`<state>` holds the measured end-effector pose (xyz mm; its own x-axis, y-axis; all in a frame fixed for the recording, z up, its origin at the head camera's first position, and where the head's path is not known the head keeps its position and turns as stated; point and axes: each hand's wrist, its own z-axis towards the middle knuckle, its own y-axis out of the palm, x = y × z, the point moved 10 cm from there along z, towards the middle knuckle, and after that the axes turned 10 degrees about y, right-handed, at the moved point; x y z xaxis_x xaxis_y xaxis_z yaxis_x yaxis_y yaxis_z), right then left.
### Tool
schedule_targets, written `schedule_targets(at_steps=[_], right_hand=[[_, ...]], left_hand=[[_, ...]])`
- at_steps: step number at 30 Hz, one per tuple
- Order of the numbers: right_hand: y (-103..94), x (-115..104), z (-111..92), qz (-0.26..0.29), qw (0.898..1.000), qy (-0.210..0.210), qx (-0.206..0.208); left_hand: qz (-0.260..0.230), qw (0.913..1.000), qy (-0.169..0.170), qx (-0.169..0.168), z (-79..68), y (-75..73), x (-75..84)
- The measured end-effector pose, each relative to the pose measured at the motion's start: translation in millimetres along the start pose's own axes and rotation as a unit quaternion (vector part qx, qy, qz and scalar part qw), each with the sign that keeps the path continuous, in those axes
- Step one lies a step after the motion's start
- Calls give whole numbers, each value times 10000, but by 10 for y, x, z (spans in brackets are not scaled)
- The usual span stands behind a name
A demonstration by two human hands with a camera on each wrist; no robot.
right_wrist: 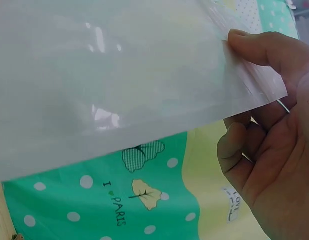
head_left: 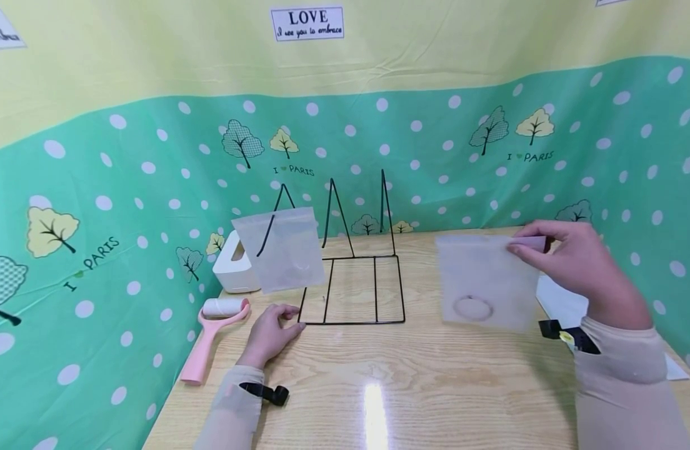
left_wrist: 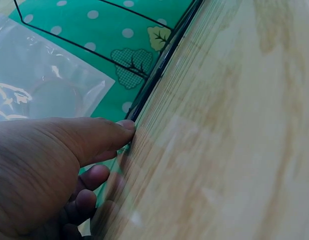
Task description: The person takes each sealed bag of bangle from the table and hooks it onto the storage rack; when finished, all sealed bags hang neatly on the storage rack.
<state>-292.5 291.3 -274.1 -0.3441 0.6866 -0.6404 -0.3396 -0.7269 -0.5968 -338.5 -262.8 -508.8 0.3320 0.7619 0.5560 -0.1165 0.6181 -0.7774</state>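
Note:
In the head view my right hand (head_left: 570, 256) pinches a translucent zip bag (head_left: 485, 269) by its upper right corner, holding it above the table. A thin bracelet-like ring (head_left: 473, 320) shows at the bottom of this bag. My left hand (head_left: 270, 334) holds the front left corner of a black wire rack (head_left: 350, 323) between thumb and fingers; the left wrist view shows the thumb on the wire. Another translucent bag (head_left: 285, 256) hangs on the rack's left prong, with a faint round shape inside. The middle and right prongs stand bare.
A pink lint roller (head_left: 204, 350) lies at the left of the wooden table (head_left: 435, 387). Behind it stands a white tissue box (head_left: 232, 272). White flat sheets (head_left: 564, 306) lie under the right forearm. A green and yellow printed curtain (head_left: 435, 137) encloses the table's back and sides.

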Motion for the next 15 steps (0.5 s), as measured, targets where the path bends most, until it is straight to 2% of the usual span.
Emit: schedule_targets(at_steps=[6, 15], right_hand=[[24, -180, -28, 158, 9990, -404, 128], [83, -291, -45, 371, 9965, -682, 325]], left_hand=[[-12, 10000, -40, 2, -5, -2, -2], [-6, 10000, -12, -27, -4, 16, -18]])
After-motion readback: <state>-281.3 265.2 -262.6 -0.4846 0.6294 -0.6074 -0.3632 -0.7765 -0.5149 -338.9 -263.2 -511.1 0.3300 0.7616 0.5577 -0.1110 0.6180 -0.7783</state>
